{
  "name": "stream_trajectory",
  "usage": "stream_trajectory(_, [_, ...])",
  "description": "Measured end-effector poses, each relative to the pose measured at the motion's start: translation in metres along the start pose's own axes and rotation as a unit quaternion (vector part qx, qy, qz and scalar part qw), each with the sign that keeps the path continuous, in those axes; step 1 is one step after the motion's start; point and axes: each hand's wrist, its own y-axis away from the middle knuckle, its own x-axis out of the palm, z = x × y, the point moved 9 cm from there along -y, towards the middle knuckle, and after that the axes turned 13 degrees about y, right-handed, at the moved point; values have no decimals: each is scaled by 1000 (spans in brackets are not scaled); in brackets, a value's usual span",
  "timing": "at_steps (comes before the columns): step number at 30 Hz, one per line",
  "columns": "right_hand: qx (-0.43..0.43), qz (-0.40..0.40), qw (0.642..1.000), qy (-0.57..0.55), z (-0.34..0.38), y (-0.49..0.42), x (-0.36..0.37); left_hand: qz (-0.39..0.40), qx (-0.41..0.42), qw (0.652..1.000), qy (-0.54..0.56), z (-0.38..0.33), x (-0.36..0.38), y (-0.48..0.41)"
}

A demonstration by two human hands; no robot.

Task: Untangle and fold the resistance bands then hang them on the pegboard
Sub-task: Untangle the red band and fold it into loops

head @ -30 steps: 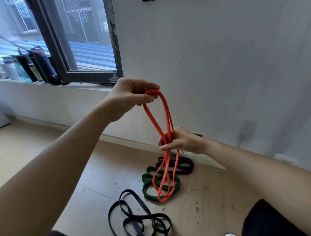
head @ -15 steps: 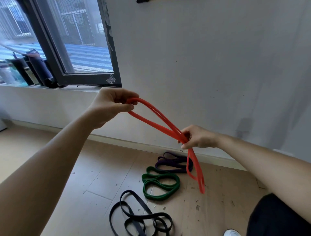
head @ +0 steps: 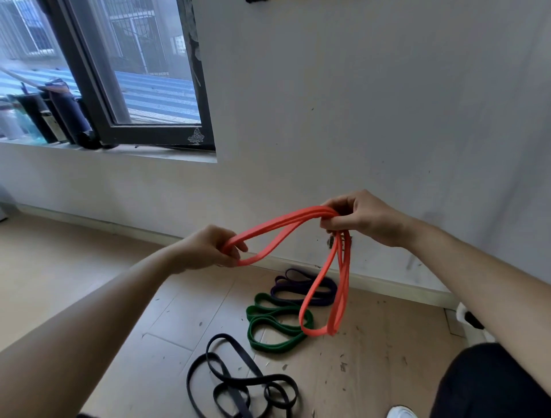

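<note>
An orange resistance band (head: 283, 225) stretches between both hands in front of the wall. My left hand (head: 208, 247) grips one looped end with curled fingers. My right hand (head: 360, 217), higher and to the right, pinches the gathered strands, and a long loop hangs from it down toward the floor. On the wooden floor lie a green band (head: 268, 328), a purple band (head: 298, 286) behind it by the skirting, and a tangled black band (head: 238, 385) nearest me. At the very top edge a dark object (head: 258, 1) shows on the wall; I cannot tell what it is.
A dark-framed window (head: 155, 131) sits at upper left, with several bottles (head: 59, 113) on its sill. The grey wall (head: 357, 104) runs behind the bands. My dark trouser leg (head: 492, 385) and a white shoe (head: 401, 413) are at lower right.
My left hand has dropped lower and my right hand has risen, so the band now slopes up to the right. The hanging loop has swung over the green band.
</note>
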Motion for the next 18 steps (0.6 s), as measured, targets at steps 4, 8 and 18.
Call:
stream_trajectory(4, [-16, -8, 1000, 24, 22, 0, 4, 66, -11, 996, -54, -8, 40, -8])
stream_trajectory(8, [-22, -5, 997, 75, 34, 0, 12, 64, 87, 993, 41, -57, 64, -12])
stream_trajectory(18, [7, 61, 980, 189, 21, 4, 24, -4, 180, 984, -4, -107, 75, -18])
